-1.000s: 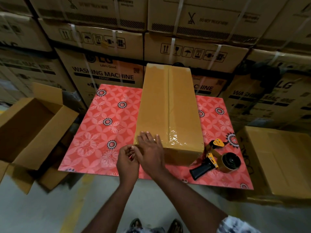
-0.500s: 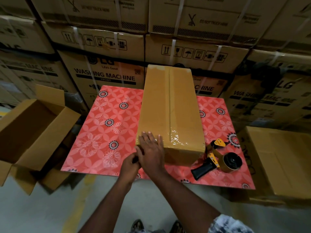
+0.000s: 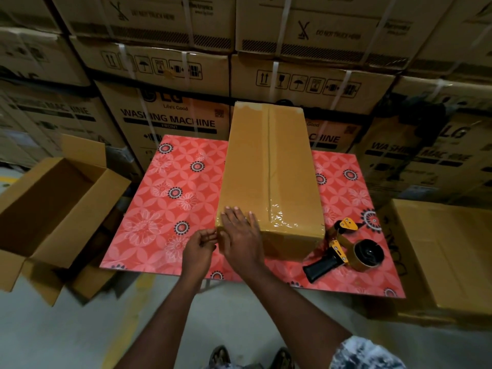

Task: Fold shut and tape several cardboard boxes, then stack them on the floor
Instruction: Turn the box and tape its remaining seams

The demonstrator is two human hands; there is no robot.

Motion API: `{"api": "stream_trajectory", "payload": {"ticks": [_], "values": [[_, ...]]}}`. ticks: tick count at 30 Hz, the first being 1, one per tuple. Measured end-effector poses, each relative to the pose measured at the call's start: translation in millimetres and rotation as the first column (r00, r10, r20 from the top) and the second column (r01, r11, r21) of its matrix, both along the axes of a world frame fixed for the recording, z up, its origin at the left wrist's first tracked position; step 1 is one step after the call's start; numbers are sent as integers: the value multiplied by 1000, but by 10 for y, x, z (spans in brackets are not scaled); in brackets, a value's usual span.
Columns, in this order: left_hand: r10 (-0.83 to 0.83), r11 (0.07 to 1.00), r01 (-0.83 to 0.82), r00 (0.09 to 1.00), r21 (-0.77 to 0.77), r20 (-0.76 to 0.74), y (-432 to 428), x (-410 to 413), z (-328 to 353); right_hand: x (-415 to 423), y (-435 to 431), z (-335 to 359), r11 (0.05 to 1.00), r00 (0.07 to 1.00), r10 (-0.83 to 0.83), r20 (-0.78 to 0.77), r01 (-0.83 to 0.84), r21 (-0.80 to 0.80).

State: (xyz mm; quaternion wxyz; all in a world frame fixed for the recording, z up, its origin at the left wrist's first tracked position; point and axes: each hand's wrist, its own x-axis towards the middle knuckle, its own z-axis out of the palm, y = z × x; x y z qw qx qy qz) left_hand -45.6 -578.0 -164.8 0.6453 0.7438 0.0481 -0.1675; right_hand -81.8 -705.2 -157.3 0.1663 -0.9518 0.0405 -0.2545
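A long, closed cardboard box [image 3: 269, 169] lies lengthwise on the red floral table [image 3: 165, 209]. Clear tape runs along its top seam and wrinkles near the front end. My right hand [image 3: 242, 238] lies flat, fingers spread, on the box's near left top corner and presses down. My left hand [image 3: 198, 249] is just left of that corner, its fingertips touching the box's near left edge. Whether they hold any tape I cannot tell. A yellow and black tape dispenser [image 3: 343, 251] lies on the table beside the box's near right corner.
An open cardboard box [image 3: 53, 203] sits left of the table with its flaps out. A closed cardboard box [image 3: 447, 257] stands to the right. Strapped washing-machine cartons [image 3: 170, 118] form a wall behind the table. Grey floor and my shoes [image 3: 221, 355] are below.
My left hand has shifted from under the right hand at the box's front face out to its left corner edge. The right hand stays pressed on the corner.
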Motion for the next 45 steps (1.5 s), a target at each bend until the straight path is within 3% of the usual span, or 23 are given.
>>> {"api": "stream_trajectory", "payload": {"ticks": [6, 11, 15, 17, 21, 25, 27, 30, 32, 35, 38, 40, 43, 45], "values": [[86, 994, -87, 996, -71, -11, -24, -5, 83, -19, 2, 11, 1000, 999, -6, -47, 5, -11], [-168, 972, 179, 982, 151, -88, 8, -23, -78, -21, -26, 2, 994, 997, 2, -82, -10, -105], [-10, 988, 8, 1000, 153, 14, -14, -97, -9, -43, -20, 19, 998, 999, 16, -49, -19, -63], [-3, 992, -1, 1000, 126, 31, -30, -80, 46, -31, -5, 18, 999, 999, 4, -45, -6, -46], [-222, 953, 260, 949, 156, -223, -14, -3, 55, -17, -3, 31, 999, 994, 13, -108, -18, -48], [-58, 981, 76, 993, 179, -106, 37, 57, 46, -158, -177, 140, 997, 999, 31, -18, -30, 64], [-17, 990, 23, 999, 137, -45, -13, 129, 118, -321, -442, 198, 986, 991, -132, -5, 132, 104], [-15, 998, 14, 1000, 69, 16, -205, 295, 269, -528, -936, 193, 815, 833, -534, -144, 552, 176], [-83, 993, 78, 995, 90, 62, -345, 349, 345, -578, -1125, 168, 662, 731, -616, -293, 682, 310], [-117, 987, 108, 990, 120, 73, -475, 261, 359, -555, -1142, 269, 538, 748, -577, -326, 649, 538], [-50, 991, 33, 990, 130, 130, -493, 56, 324, -510, -1154, 403, 450, 726, -583, -365, 662, 599], [13, 992, -28, 993, 125, 120, -484, -130, 306, -481, -1206, 453, 434, 721, -589, -364, 663, 610], [182, 978, -188, 981, 96, 60, -512, -543, 251, -387, -1387, 414, 435, 804, -502, -319, 553, 711], [285, 957, -286, 958, 42, 13, -601, -855, 290, -279, -1575, 349, 483, 847, -426, -319, 511, 711]]}}
